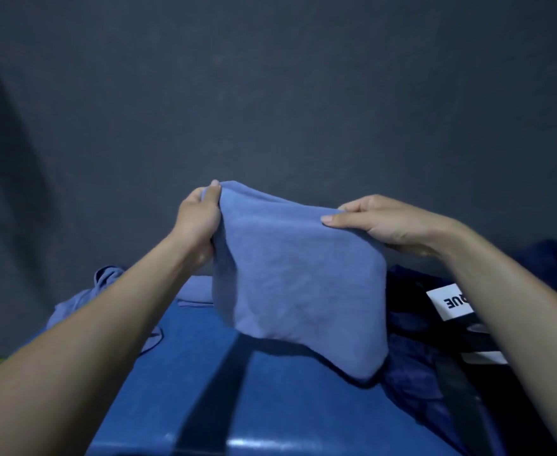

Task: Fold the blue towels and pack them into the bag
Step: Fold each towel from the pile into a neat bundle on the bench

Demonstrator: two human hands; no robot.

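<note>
Blue work surface [178, 383] fills lower middle, glossy, dark stripe running toward near edge; dark wall behind

Dark bag [441, 311] at right edge of the surface, white label with partial lettering, mouth not clearly visible, so cannot tell how wide it gapes

Blue towel [297, 278] held in the air over the middle of the surface, hanging as a doubled panel, lower corner drooping toward the bag side, not touching the surface as far as visible

More blue towels [106, 287] heaped unfolded at far left corner, another light-blue piece [195, 287] lying flatter just behind the held one, partly hidden

Left hand [198, 222] clamped on the towel's upper left corner, fingers curled round bunched cloth. Right hand [379, 222] pinching the upper right edge, thumb on top, fingers underneath. Hands apart, cloth stretched between them

Looks like mid-fold on this towel, nothing visibly packed yet

Risks from here:
- left grip holds a bunched wad, not a clean corner, so next fold likely lands skewed
- layers are loose, can slip apart if either pinch eases, undoing the fold
- drooping lower corner may drag or catch on bag edge when moved right
- bag soft and slumped, may collapse shut on insertion, crumpling the towel
- lighting dim, edges hard to align
</note>
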